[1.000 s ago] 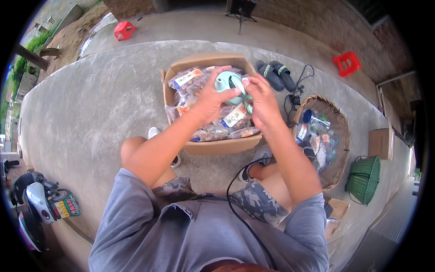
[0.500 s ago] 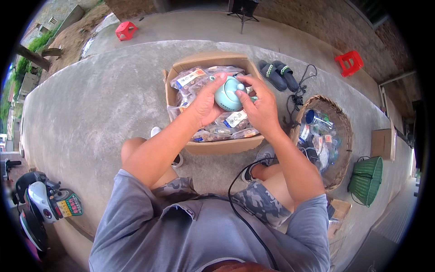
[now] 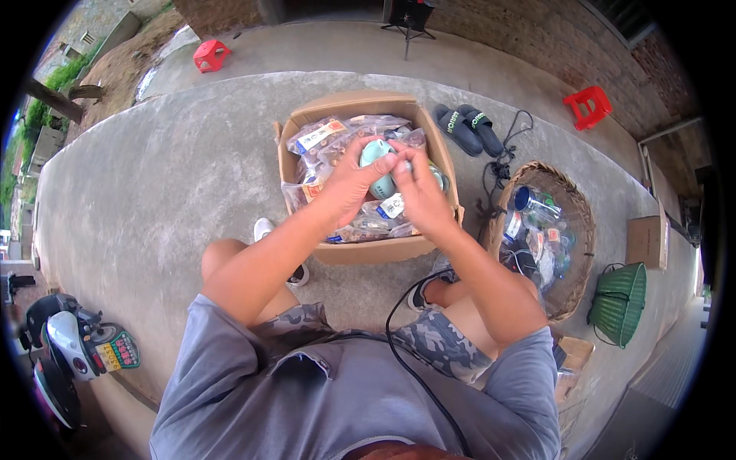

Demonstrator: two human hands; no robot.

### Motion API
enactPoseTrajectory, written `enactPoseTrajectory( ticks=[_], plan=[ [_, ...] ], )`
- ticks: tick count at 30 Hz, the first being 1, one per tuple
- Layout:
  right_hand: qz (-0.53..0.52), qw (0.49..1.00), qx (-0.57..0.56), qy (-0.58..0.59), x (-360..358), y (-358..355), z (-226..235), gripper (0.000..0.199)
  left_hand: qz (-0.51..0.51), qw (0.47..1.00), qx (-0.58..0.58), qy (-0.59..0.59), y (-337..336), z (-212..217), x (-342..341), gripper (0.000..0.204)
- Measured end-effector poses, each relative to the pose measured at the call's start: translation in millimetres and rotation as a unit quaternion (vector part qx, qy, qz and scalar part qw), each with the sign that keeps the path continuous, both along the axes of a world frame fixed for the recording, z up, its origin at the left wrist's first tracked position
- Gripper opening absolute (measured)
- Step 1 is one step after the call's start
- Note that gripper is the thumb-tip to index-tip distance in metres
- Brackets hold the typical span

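Observation:
A small pale turquoise teapot (image 3: 379,186) is held above an open cardboard box (image 3: 368,251). My left hand (image 3: 353,182) wraps round its left side, the thumb lying across the front. My right hand (image 3: 418,188) is closed at the teapot's right side, fingertips meeting the left thumb; those fingers hide the lid area. A rounded piece of the same pale colour (image 3: 440,178) shows just right of my right hand; whether it belongs to the teapot I cannot tell. Under my hands, clear plastic bags (image 3: 314,138) of small brown pieces with white and blue labels fill the box.
Right of the box stands a wicker basket (image 3: 589,238) with plastic bottles and wrappers. Black slippers (image 3: 468,130) and a dark cord (image 3: 502,165) lie beyond it. A green basket (image 3: 618,303), red stools (image 3: 211,56), another carton (image 3: 648,241) and a parked scooter (image 3: 77,341) are farther out.
The teapot has turned in my hands, so its lid no longer faces up in view. My left thumb has come across it, and my right hand has drawn in toward that thumb.

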State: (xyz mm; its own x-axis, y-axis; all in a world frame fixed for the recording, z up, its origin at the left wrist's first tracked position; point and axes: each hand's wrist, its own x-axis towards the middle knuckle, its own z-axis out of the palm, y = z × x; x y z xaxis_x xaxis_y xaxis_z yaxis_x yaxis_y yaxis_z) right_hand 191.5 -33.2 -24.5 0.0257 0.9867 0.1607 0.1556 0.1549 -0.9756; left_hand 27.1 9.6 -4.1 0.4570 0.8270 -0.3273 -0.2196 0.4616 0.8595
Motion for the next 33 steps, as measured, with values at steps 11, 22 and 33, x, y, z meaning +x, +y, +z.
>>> enactPoseTrajectory(
  ticks=[11,22,33],
  plan=[
    [0.099,0.965,-0.179,0.162,-5,-6,-10,0.072,-0.04,0.992,-0.072,0.093,-7,16,-18,0.074],
    [0.084,0.878,-0.231,0.41,15,10,-3,0.057,-0.063,0.993,0.007,0.098,6,-1,-18,0.057],
    [0.024,0.964,0.125,-0.232,-9,-3,15,0.045,0.036,0.982,-0.142,-0.123,6,15,-3,0.071]
  ],
)
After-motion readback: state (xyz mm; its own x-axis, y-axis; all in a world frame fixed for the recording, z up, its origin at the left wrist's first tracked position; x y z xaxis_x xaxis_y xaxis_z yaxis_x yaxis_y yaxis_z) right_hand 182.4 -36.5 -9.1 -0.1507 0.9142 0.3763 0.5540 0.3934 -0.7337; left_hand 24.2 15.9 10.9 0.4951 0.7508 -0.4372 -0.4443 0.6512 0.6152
